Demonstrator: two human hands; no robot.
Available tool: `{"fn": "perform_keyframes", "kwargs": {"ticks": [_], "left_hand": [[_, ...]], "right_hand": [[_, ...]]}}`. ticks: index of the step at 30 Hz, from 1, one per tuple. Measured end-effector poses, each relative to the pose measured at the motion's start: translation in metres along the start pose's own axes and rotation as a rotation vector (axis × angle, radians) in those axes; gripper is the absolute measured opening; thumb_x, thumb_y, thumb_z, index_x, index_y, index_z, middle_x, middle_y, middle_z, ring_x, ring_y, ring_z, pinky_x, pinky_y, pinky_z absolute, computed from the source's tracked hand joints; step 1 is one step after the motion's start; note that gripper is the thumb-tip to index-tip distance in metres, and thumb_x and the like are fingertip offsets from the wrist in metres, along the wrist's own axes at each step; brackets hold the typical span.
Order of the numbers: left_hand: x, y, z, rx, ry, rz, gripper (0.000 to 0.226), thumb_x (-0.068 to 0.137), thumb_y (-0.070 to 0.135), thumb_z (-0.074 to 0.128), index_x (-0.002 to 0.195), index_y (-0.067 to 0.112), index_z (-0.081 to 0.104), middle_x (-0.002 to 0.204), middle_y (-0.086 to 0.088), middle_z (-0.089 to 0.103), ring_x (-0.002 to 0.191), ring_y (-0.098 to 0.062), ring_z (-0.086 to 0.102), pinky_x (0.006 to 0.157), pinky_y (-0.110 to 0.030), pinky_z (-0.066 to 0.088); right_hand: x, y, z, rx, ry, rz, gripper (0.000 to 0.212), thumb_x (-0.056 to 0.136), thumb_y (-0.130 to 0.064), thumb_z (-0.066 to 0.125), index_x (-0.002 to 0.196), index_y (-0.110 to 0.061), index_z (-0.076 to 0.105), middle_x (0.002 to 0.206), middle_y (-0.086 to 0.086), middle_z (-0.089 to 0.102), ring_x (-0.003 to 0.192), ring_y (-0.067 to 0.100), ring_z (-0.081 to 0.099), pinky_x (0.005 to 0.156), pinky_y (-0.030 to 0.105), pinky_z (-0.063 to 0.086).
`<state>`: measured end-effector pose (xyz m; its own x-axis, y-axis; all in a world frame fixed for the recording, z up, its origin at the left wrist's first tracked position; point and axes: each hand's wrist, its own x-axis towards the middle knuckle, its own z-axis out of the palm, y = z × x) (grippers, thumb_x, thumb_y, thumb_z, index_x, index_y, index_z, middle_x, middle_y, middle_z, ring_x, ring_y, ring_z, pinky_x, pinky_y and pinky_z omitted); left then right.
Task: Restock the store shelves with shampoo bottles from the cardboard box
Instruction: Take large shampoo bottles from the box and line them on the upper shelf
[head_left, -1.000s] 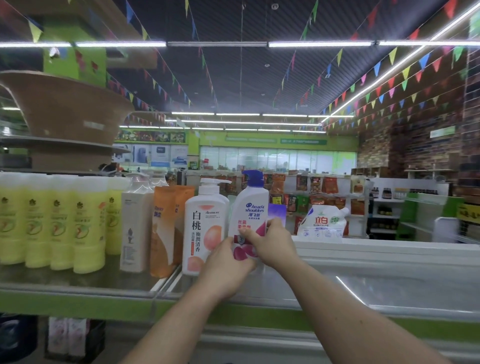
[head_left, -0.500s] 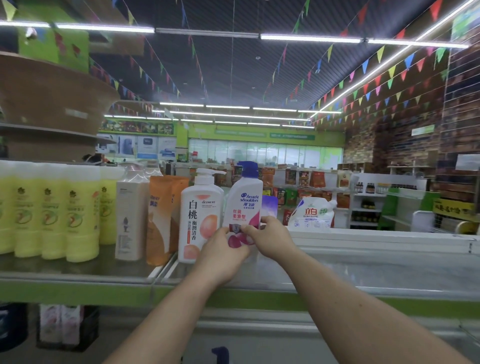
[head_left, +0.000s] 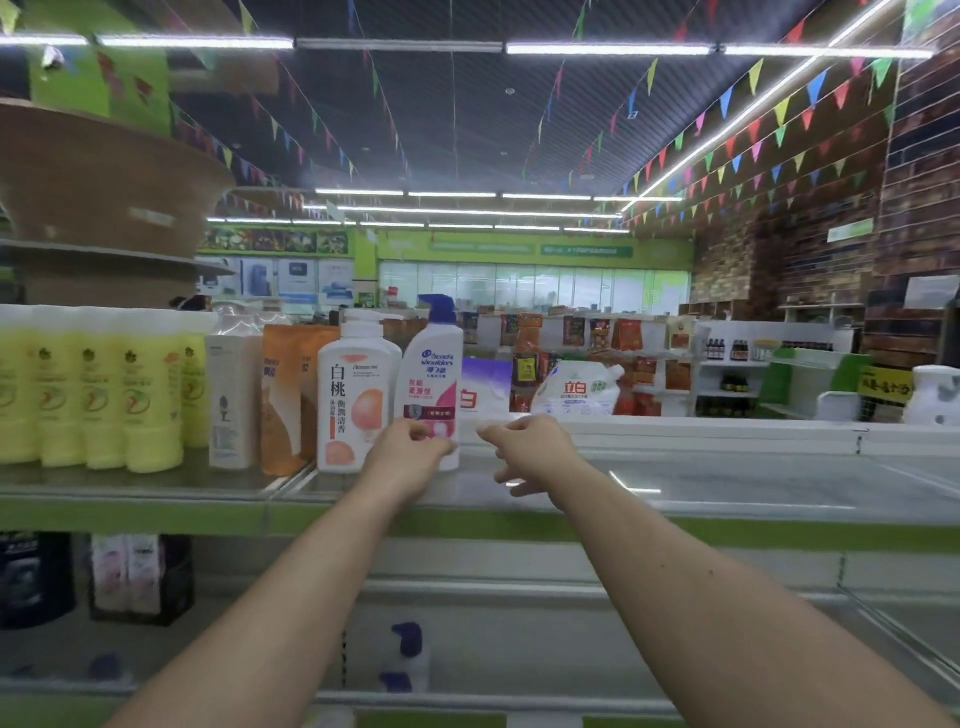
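Shampoo bottle: your white shampoo bottle (head_left: 434, 374), with a blue pump and a pink label, stands upright on the shelf (head_left: 727, 486), pump turned to the left.
Left hand: your left hand (head_left: 410, 453) is at the shampoo bottle's base, on its lower front.
Left grip: narrow; the fingers (head_left: 423, 432) are curled in against the pink label and the thumb side meets the bottle's lower edge, so this grip holds the shampoo bottle low down.
Right hand: your right hand (head_left: 530, 449) hangs just right of the shampoo bottle, apart from it, above the bare shelf.
Right grip: half-open and holding nothing; the fingers curl loosely, and the thumb and forefinger point toward the shampoo bottle without reaching it.
Peach bottle: 1 white peach bottle (head_left: 356, 395) stands touching the shampoo bottle's left side.
Orange pouches: the orange pouches (head_left: 283, 400) stand further left of the shampoo bottle, past the peach bottle.
Slim white bottle: a slim white bottle (head_left: 231, 395) stands left again.
Yellow bottles: a row of yellow bottles (head_left: 104, 389) fills the far left, well apart from the shampoo bottle.
Purple pouch: a purple pouch (head_left: 485, 387) shows just behind the shampoo bottle's right side.
Refill pouch: a white refill pouch (head_left: 576, 389) lies behind and to the right of the shampoo bottle.
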<state>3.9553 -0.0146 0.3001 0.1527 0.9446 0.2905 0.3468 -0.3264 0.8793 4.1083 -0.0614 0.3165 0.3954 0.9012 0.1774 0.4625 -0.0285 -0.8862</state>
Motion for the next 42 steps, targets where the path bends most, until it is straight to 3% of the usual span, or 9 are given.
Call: {"fn": "perform_keyframes", "kwargs": {"ticks": [13,18,20,24,29,33,39,40,42], "left_hand": [[-0.150,0.018,0.076,-0.121,0.123,-0.162,0.011,0.088,0.031,0.071,0.088,0.025,0.061,0.109,-0.005,0.067,0.106,-0.025,0.061,0.099,-0.044,0.050],[-0.196,0.000,0.107,-0.138,0.114,-0.270,0.013,0.090,0.030,0.068,0.092,0.019,0.061,0.102,-0.010,0.065,0.079,-0.027,0.061,0.078,-0.037,0.048],[-0.209,-0.011,0.118,-0.131,0.114,-0.305,0.013,0.089,0.031,0.069,0.092,0.019,0.064,0.105,-0.010,0.068,0.093,-0.028,0.064,0.086,-0.040,0.051],[-0.231,-0.045,0.142,-0.121,0.123,-0.366,0.027,0.089,0.032,0.068,0.107,0.012,0.067,0.109,-0.009,0.069,0.102,-0.027,0.064,0.086,-0.039,0.051],[-0.264,-0.094,0.174,-0.129,0.114,-0.493,0.014,0.089,0.021,0.068,0.077,0.017,0.061,0.070,-0.006,0.055,0.084,-0.020,0.055,0.075,-0.031,0.039],[-0.303,-0.148,0.198,-0.090,0.067,-0.629,0.024,0.089,0.023,0.070,0.069,0.020,0.057,0.074,-0.005,0.059,0.078,-0.020,0.056,0.073,-0.029,0.040],[-0.362,-0.243,0.230,-0.042,-0.026,-0.814,0.014,0.090,0.019,0.068,0.080,0.010,0.066,0.071,-0.008,0.058,0.068,-0.021,0.055,0.055,-0.023,0.039],[-0.372,-0.258,0.235,-0.034,-0.041,-0.825,0.013,0.091,0.017,0.067,0.080,0.010,0.067,0.069,-0.004,0.060,0.064,-0.015,0.056,0.050,-0.022,0.040],[-0.390,-0.298,0.249,-0.013,-0.051,-0.854,0.018,0.088,0.016,0.066,0.070,0.013,0.066,0.058,0.006,0.058,0.057,0.001,0.052,0.059,-0.022,0.042]], "right_hand": [[-0.099,0.058,-0.099,0.131,-0.110,-0.015,0.038,0.089,-0.043,0.068,0.113,-0.014,0.061,0.110,0.004,0.068,0.080,0.019,0.072,0.073,0.038,0.059],[-0.140,0.097,-0.107,0.149,-0.196,0.015,0.024,0.091,-0.043,0.065,0.093,-0.020,0.058,0.107,0.006,0.070,0.083,0.020,0.073,0.082,0.044,0.059],[-0.152,0.116,-0.107,0.163,-0.224,0.048,0.025,0.092,-0.043,0.064,0.092,-0.020,0.057,0.103,0.004,0.071,0.086,0.022,0.073,0.085,0.045,0.058],[-0.174,0.165,-0.095,0.158,-0.285,0.153,0.025,0.093,-0.043,0.063,0.092,-0.018,0.058,0.108,0.009,0.070,0.083,0.023,0.071,0.086,0.045,0.057],[-0.197,0.246,-0.065,0.111,-0.339,0.343,0.026,0.093,-0.040,0.065,0.086,-0.015,0.059,0.104,0.009,0.070,0.082,0.027,0.071,0.076,0.039,0.052],[-0.218,0.318,-0.037,0.053,-0.395,0.496,0.031,0.093,-0.040,0.064,0.107,-0.012,0.064,0.101,0.006,0.069,0.079,0.026,0.069,0.073,0.037,0.051],[-0.256,0.415,0.007,0.002,-0.459,0.711,0.017,0.096,-0.030,0.062,0.096,-0.014,0.064,0.093,0.009,0.068,0.076,0.024,0.067,0.057,0.026,0.047],[-0.263,0.432,0.015,-0.004,-0.473,0.741,0.016,0.095,-0.028,0.063,0.094,-0.013,0.065,0.090,0.009,0.066,0.073,0.022,0.065,0.055,0.025,0.046],[-0.274,0.467,0.034,-0.024,-0.515,0.795,0.019,0.094,-0.029,0.064,0.092,-0.010,0.066,0.090,0.010,0.066,0.072,0.021,0.062,0.053,0.022,0.047]]}}
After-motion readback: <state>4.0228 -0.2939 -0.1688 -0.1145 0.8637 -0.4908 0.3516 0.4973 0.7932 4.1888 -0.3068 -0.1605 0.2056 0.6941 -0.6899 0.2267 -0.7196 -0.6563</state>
